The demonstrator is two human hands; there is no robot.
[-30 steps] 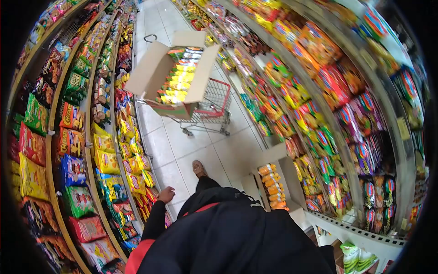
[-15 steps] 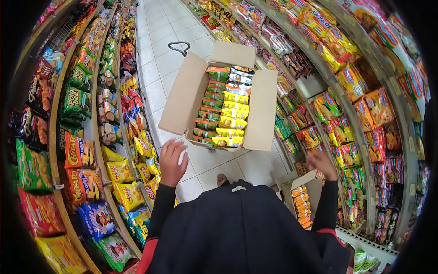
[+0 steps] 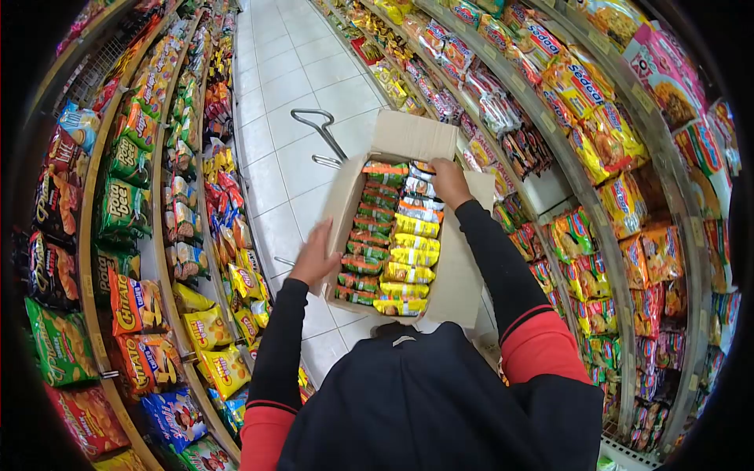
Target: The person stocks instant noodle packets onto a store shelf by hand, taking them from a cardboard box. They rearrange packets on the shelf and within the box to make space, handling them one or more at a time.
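Note:
An open cardboard box [image 3: 465, 275] stands in the aisle, holding two rows of packets. Green and orange packets [image 3: 372, 225] fill its left row; yellow packets [image 3: 414, 243] fill most of the right row, with white and black packets [image 3: 419, 188] at the far end. My right hand [image 3: 451, 183] reaches to the far right corner, its fingers closed at the end packet, partly hidden. Against the box's left side rests my left hand [image 3: 316, 255], slightly blurred, fingers apart and holding nothing.
Snack shelves [image 3: 99, 235] line the left, and noodle shelves [image 3: 550, 259] curve along the right. Beyond the box a metal handle [image 3: 322, 129] rises over the white tiled floor [image 3: 283, 94].
My right hand has moved from the right shelf side to the box's far right corner. My left hand now touches the box's left side. The box appears lower and closer in view.

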